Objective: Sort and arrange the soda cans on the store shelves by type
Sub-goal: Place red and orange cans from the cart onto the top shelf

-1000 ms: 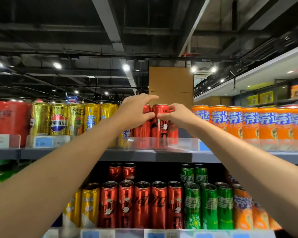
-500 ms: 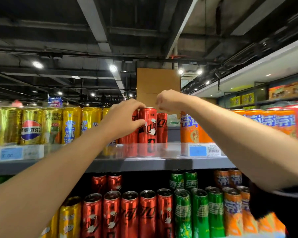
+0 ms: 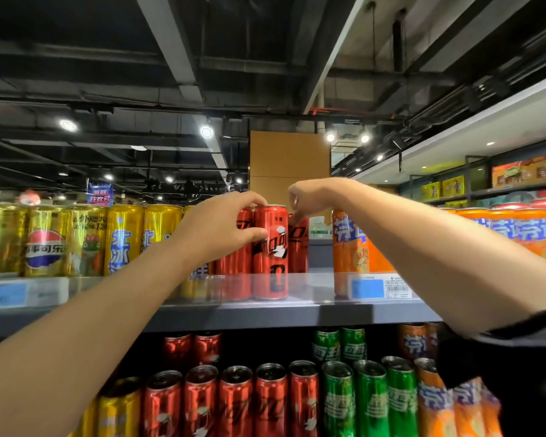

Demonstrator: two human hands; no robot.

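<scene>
Behind the left hand (image 3: 216, 230) — a half-hidden red can (image 3: 236, 247).

The left hand (image 3: 221, 228) covers most of the red can (image 3: 237, 247) behind it, and the left forearm (image 3: 108, 326) hides the lower part of a yellow can (image 3: 196, 279) on the upper shelf (image 3: 297, 313). The right hand (image 3: 316, 195) hides the top of the far red can (image 3: 298, 244), so its grip cannot be told. Price tags (image 3: 382, 287) are too blurred to read. Lower-shelf cans (image 3: 271, 405) are cut off by the bottom edge, and the orange ones (image 3: 467, 402) at near right are smeared
</scene>
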